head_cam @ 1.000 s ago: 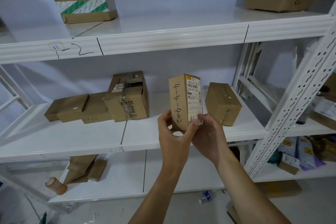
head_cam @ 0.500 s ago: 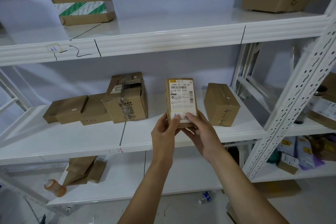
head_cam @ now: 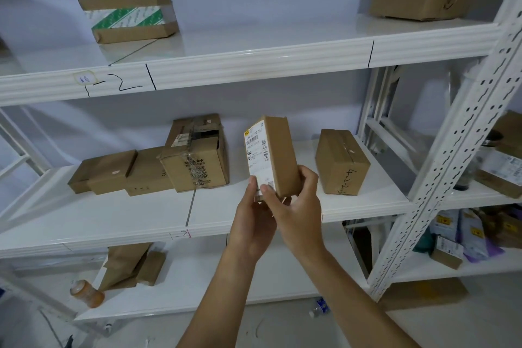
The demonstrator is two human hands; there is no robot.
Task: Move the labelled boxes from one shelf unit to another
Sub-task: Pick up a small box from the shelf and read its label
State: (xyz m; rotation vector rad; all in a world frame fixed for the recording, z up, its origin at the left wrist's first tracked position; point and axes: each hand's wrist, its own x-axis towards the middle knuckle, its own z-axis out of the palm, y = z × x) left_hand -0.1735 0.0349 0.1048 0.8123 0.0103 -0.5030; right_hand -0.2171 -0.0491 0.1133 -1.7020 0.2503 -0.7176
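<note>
Middle shelf (head_cam: 113, 223), white, smooth, glossy; front edge ribbed, a seam mid-span. Left to right on it: flat boxes (head_cam: 104, 172) lying low, a taped box (head_cam: 197, 158) with torn top flap and a printed code on its front, then bare white surface, then a plain box (head_cam: 340, 161) with handwriting on its end. The bare stretch between taped box and plain box is open; the front strip of the shelf is clear along its length.

Held box (head_cam: 271, 155): slim cardboard, upright, tilted slightly, in the air in front of that open stretch, touching neither neighbour. White shipping label with barcodes on its left face; plain brown face turned right.

Left hand (head_cam: 254, 220): forearm rising from below, fingers up, thumb pressed on the label's lower edge; grip closed on the held box's bottom. Right hand (head_cam: 299, 206): crosses just beside the left, palm wrapping the lower right corner, grip also clasping the held box.

Right: perforated white upright (head_cam: 452, 167), slanting. Beyond it another shelf unit (head_cam: 485, 198), with packets and boxes.
</note>
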